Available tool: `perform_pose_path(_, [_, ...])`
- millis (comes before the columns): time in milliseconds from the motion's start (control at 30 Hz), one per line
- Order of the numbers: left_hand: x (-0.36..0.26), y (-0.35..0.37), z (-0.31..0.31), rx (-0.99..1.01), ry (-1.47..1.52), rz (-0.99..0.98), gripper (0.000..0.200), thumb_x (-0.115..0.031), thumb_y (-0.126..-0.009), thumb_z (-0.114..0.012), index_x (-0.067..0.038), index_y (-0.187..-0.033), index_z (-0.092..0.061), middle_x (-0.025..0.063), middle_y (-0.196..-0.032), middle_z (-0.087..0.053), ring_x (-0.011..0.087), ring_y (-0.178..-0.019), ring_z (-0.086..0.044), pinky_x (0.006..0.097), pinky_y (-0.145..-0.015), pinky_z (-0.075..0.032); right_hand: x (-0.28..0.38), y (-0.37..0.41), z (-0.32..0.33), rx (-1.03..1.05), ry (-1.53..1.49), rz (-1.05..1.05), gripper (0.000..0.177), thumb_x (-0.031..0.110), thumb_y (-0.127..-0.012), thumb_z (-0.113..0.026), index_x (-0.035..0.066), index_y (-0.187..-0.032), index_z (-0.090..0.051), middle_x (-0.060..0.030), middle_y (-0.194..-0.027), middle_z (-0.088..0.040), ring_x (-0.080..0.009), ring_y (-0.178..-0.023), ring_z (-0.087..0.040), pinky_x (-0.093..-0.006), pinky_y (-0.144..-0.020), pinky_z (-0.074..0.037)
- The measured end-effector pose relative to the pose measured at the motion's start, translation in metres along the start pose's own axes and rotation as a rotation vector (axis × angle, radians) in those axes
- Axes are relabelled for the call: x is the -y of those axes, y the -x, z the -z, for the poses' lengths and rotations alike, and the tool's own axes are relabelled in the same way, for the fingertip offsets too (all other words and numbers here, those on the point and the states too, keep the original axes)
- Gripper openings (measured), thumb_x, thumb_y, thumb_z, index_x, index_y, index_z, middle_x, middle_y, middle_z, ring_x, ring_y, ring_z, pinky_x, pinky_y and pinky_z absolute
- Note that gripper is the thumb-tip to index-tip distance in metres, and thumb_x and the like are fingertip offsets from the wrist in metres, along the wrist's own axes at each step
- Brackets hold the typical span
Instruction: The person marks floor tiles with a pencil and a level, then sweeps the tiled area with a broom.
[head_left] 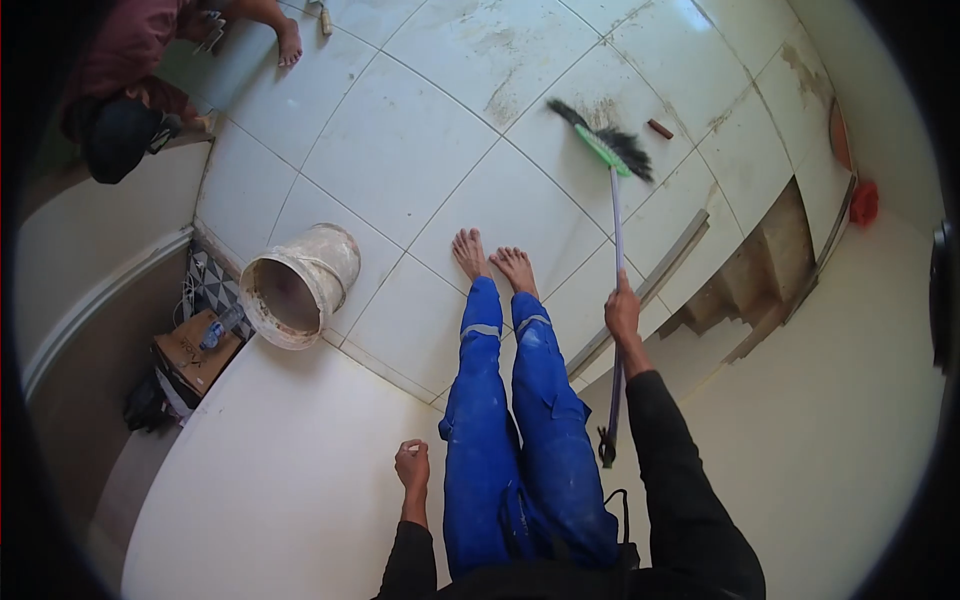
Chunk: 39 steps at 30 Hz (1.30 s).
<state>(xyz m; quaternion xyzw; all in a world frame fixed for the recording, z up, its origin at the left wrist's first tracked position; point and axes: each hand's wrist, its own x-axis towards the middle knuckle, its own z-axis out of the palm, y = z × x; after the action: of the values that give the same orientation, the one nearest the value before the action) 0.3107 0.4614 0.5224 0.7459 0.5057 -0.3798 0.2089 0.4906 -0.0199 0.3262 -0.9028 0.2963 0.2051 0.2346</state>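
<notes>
My right hand (622, 306) is wrapped round the purple handle of a broom (617, 215). The broom's green head with dark bristles rests on the tiled floor near brown dirt marks, beside a small reddish-brown piece (660, 129). On the other side of my legs, my left hand (411, 463) is closed with curled fingers over something small and pale that I cannot make out. A dirty white bucket (335, 262) stands tilted in view, left of my bare feet.
Another person (120, 120) crouches at the upper left near a trowel (325, 20). A long metal bar (672, 260) lies right of the broom handle, near a broken opening (765, 265). A cardboard box (195, 352) sits lower left, and a red object (864, 203) far right.
</notes>
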Motion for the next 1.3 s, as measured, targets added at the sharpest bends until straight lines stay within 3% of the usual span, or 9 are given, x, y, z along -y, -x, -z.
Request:
perform_pose_path(100, [-0.044,-0.023,0.035,-0.010,-0.020,-0.092,0.030,-0.023,-0.087,-0.071,-0.004,-0.110,-0.071,0.0122,-0.077,-0.073,0.0232,-0.076,-0.072,0.0363,-0.074,-0.055,0.046,-0.064,0.038,-0.100,-0.125,-0.062,0.052,0.010,-0.097,-0.048,0.011,-0.149,-0.048,-0.0304,-0.083,-0.067,-0.0451,-0.075,-0.069,-0.0537,-0.069,-0.053])
perform_pose_path(233, [-0.084,-0.048,0.066,0.037,-0.015,-0.196,0.029,-0.020,-0.089,-0.068,-0.002,-0.112,-0.070,0.0073,-0.075,-0.069,0.0154,-0.071,-0.064,0.0311,-0.068,-0.050,0.055,0.018,0.096,0.004,-0.185,-0.244,0.054,0.012,-0.099,-0.049,0.019,-0.152,-0.046,-0.0275,-0.080,-0.067,-0.0431,-0.071,-0.068,-0.0538,-0.069,-0.053])
perform_pose_path(500, [-0.127,-0.055,0.066,0.053,-0.090,-0.224,0.028,-0.021,-0.090,-0.068,-0.003,-0.111,-0.071,0.0071,-0.075,-0.069,0.0152,-0.071,-0.064,0.0314,-0.067,-0.049,-0.035,0.217,-0.011,0.135,-0.229,-0.376,0.057,0.009,-0.097,-0.051,0.015,-0.153,-0.045,-0.0313,-0.079,-0.064,-0.0486,-0.073,-0.066,-0.0555,-0.069,-0.050])
perform_pose_path(667, [-0.142,-0.055,0.076,0.023,-0.195,-0.247,0.030,-0.022,-0.088,-0.070,-0.003,-0.111,-0.072,0.0113,-0.077,-0.072,0.0216,-0.075,-0.070,0.0352,-0.073,-0.054,-0.049,0.169,-0.013,0.121,-0.272,-0.411,0.056,0.013,-0.098,-0.050,0.010,-0.154,-0.043,-0.0357,-0.094,-0.066,-0.0518,-0.088,-0.067,-0.0565,-0.078,-0.051])
perform_pose_path(800, [-0.173,-0.068,0.075,0.057,-0.338,-0.287,0.029,-0.022,-0.086,-0.071,-0.004,-0.109,-0.073,0.0097,-0.075,-0.071,0.0208,-0.073,-0.069,0.0355,-0.072,-0.054,-0.060,0.126,0.071,0.072,-0.360,-0.417,0.053,0.016,-0.102,-0.048,0.009,-0.155,-0.041,-0.0349,-0.100,-0.068,-0.0503,-0.086,-0.068,-0.0540,-0.078,-0.052])
perform_pose_path(867, [-0.199,-0.074,0.068,0.039,-0.347,-0.363,0.028,-0.021,-0.088,-0.071,-0.004,-0.109,-0.073,0.0081,-0.074,-0.070,0.0174,-0.071,-0.067,0.0329,-0.068,-0.052,-0.093,0.130,0.062,-0.236,-0.287,-0.066,0.052,0.016,-0.105,-0.046,0.011,-0.156,-0.041,-0.0214,-0.083,-0.070,-0.0346,-0.066,-0.066,-0.0442,-0.065,-0.054])
perform_pose_path(967, [-0.238,-0.072,0.052,0.022,-0.344,-0.472,0.027,-0.020,-0.089,-0.070,-0.003,-0.109,-0.072,0.0062,-0.074,-0.068,0.0139,-0.069,-0.065,0.0298,-0.064,-0.050,-0.067,0.136,0.115,0.107,-0.949,-0.658,0.053,0.019,-0.107,-0.041,0.018,-0.160,-0.036,0.0057,-0.067,-0.038,-0.0043,-0.050,-0.039,-0.0226,-0.044,-0.037])
perform_pose_path(1167, [-0.358,-0.012,-0.031,0.016,-0.260,-0.539,0.029,-0.022,-0.088,-0.072,-0.004,-0.112,-0.073,0.0079,-0.076,-0.069,0.0183,-0.071,-0.065,0.0344,-0.069,-0.052,-0.121,-0.031,0.110,0.084,-1.195,-0.779,0.053,0.027,-0.110,-0.042,0.022,-0.162,-0.031,0.0051,-0.063,-0.039,-0.0064,-0.048,-0.036,-0.0236,-0.042,-0.034])
perform_pose_path(1300, [-0.423,0.014,-0.125,0.022,-0.429,-0.666,0.030,-0.024,-0.088,-0.072,-0.005,-0.112,-0.072,0.0063,-0.073,-0.067,0.0179,-0.068,-0.064,0.0351,-0.066,-0.050,-0.172,-0.199,0.165,-0.045,-1.178,-0.567,0.054,0.030,-0.109,-0.045,0.022,-0.161,-0.033,0.0052,-0.064,-0.040,-0.0053,-0.049,-0.038,-0.0228,-0.041,-0.034])
